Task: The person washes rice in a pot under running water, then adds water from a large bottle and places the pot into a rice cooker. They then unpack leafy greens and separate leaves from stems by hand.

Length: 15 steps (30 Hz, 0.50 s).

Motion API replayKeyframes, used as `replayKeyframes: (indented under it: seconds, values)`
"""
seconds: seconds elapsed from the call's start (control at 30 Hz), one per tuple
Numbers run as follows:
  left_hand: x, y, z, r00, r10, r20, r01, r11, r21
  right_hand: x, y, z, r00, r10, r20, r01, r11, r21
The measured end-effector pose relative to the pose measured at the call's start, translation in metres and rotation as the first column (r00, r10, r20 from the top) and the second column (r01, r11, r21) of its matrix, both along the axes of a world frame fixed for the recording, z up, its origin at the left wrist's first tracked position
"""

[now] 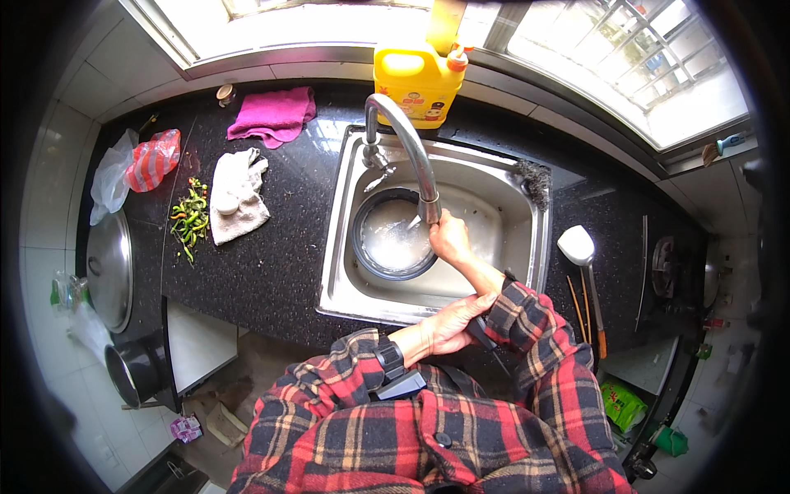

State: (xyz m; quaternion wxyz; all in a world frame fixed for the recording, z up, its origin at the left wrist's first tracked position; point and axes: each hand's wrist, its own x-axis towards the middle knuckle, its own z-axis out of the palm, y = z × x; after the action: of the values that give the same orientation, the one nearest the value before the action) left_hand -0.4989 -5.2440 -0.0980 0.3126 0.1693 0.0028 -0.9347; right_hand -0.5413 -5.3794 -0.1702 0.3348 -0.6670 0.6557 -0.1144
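Note:
My right hand (451, 238) is at the nozzle (429, 209) of a curved chrome faucet (408, 133), its fingers closed against it and partly hidden. Below the nozzle, a round dark-rimmed pot (395, 234) holds cloudy water inside the stainless steel sink (494, 247). A short stream of water enters the pot. Across my body, my left hand (445, 326) clasps my right forearm beside the plaid sleeve cuff (507, 309). A dark strap hangs by that cuff.
Green chilies (191, 216), a whitish cloth (237, 197) and a pink towel (274, 114) lie left of the sink. Behind it stands a yellow jug (416, 86). A steel-wool scrubber (532, 180) sits on the rim. To the right lie a spatula (578, 246) and chopsticks (579, 305).

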Motion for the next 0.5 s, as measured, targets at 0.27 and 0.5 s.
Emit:
replayKeyframes:
  seconds: [0.27, 0.5]
  values:
    - [0.053, -0.002, -0.007, 0.911, -0.066, 0.407, 0.08, 0.997, -0.017, -0.012, -0.005, 0.009, 0.999, 0.02, -0.025, -0.019, 0.999, 0.034]
    - [0.151, 0.01, -0.019, 0.348, 0.515, 0.783, -0.307, 0.852, -0.424, -0.035, -0.013, 0.023, 0.997, 0.076, 0.029, -0.079, 0.989, 0.124]
